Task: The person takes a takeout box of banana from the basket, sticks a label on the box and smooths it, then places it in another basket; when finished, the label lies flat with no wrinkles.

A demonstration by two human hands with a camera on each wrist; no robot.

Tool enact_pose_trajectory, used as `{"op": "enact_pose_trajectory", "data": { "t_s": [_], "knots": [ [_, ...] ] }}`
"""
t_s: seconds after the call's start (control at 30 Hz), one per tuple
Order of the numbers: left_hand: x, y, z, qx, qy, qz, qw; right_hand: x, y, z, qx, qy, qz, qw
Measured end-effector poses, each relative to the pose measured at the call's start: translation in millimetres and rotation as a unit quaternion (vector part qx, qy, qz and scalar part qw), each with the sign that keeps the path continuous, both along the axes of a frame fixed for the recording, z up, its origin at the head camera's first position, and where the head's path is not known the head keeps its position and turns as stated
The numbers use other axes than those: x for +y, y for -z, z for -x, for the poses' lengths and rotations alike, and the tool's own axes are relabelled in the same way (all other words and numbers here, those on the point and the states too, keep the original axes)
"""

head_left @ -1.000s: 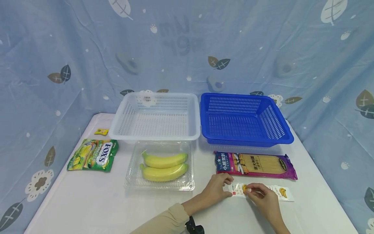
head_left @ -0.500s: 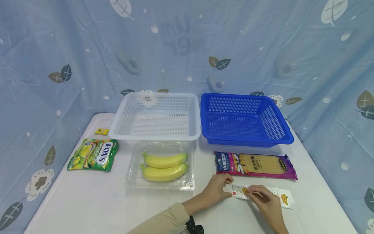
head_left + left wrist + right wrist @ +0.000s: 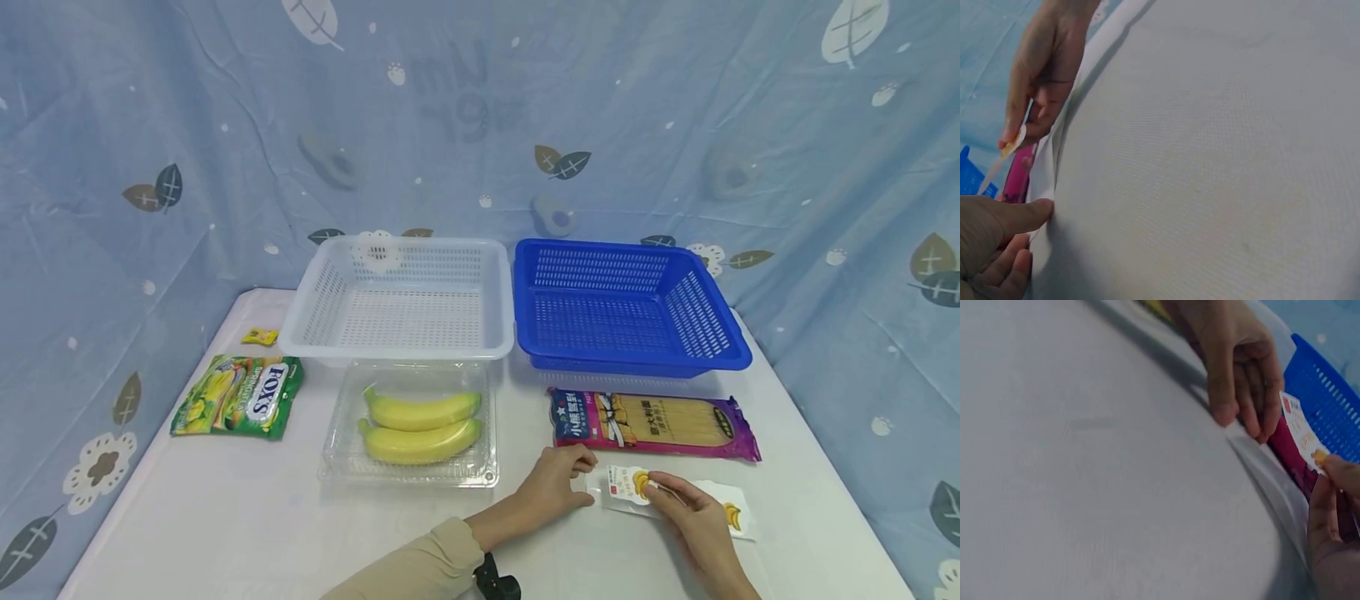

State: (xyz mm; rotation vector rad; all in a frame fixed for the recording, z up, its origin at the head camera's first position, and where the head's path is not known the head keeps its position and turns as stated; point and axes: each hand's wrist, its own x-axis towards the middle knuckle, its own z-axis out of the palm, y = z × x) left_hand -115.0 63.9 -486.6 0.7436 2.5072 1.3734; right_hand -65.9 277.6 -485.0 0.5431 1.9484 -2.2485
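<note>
My right hand [image 3: 696, 525] pinches a small white card with a banana print [image 3: 627, 483] between thumb and fingers. In the right wrist view this card [image 3: 1300, 428] looks raised and tilted from my right hand [image 3: 1335, 525]. With thumb and fingers fairly straight, my left hand [image 3: 551, 487] touches the left end of a clear wrapper [image 3: 597, 483] on the table. The left wrist view shows my left thumb and fingers [image 3: 1000, 240] at its edge. Another white banana-printed piece [image 3: 735, 510] lies right of my right hand, partly hidden by it.
Behind my hands lies a pasta packet [image 3: 652, 423], with a blue basket [image 3: 637, 364] beyond it and a white basket [image 3: 397, 352] beside that. A clear box [image 3: 337, 450] holds two bananas [image 3: 423, 442]. Farther left are a green candy bag [image 3: 238, 397] and a yellow sweet [image 3: 259, 337].
My right hand has shifted slightly right with the banana-printed card, which has moved right and now looks raised. The piece at the right has turned slightly. My left hand has stayed about where it was.
</note>
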Motion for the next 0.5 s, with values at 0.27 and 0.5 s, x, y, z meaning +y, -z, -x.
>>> {"op": "enact_pose_trajectory", "data": {
  "t_s": [0.27, 0.5],
  "knots": [
    [-1.1, 4.0, -0.5, 0.015, 0.004, -0.041, 0.9991, 3.6, -8.8, 5.7, -0.107, -0.001, -0.006, 0.9942],
    [-9.2, 8.3, -10.2, 0.056, 0.042, -0.063, 0.9955, 6.5, -19.5, 5.4, -0.137, 0.026, 0.009, 0.9901]
  ]
}}
